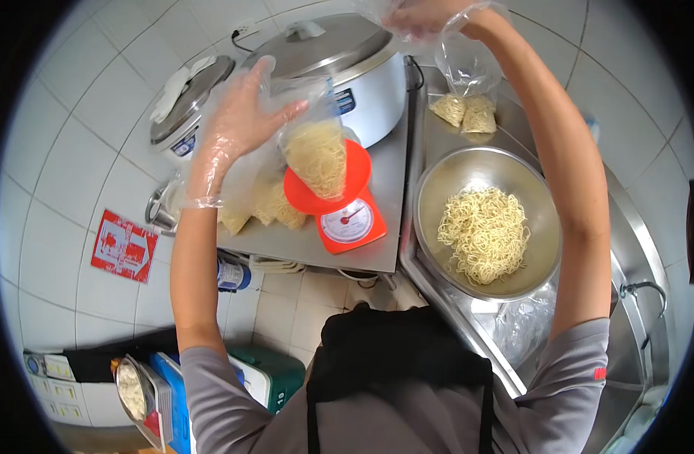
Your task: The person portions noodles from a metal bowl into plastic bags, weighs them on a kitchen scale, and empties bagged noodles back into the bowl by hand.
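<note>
My left hand (245, 121), in a clear plastic glove, has its thumb and fingers apart beside a clear bag of noodles (318, 160). That bag stands on the red dish of a kitchen scale (350, 224). My right hand (419, 17) is raised at the top edge, blurred and partly cut off, with clear plastic about it; its fingers cannot be made out. Loose yellow noodles (485, 236) lie in a large steel bowl (547, 257) at the right. More bagged noodles (275, 206) lie left of the scale, partly behind plastic.
A large rice cooker (381, 94) stands behind the scale, and a smaller one (182, 125) at the left. Two small noodle bags (466, 113) sit behind the bowl. A tap (650, 290) and sink are at the right. The steel counter's edge (317, 265) faces me.
</note>
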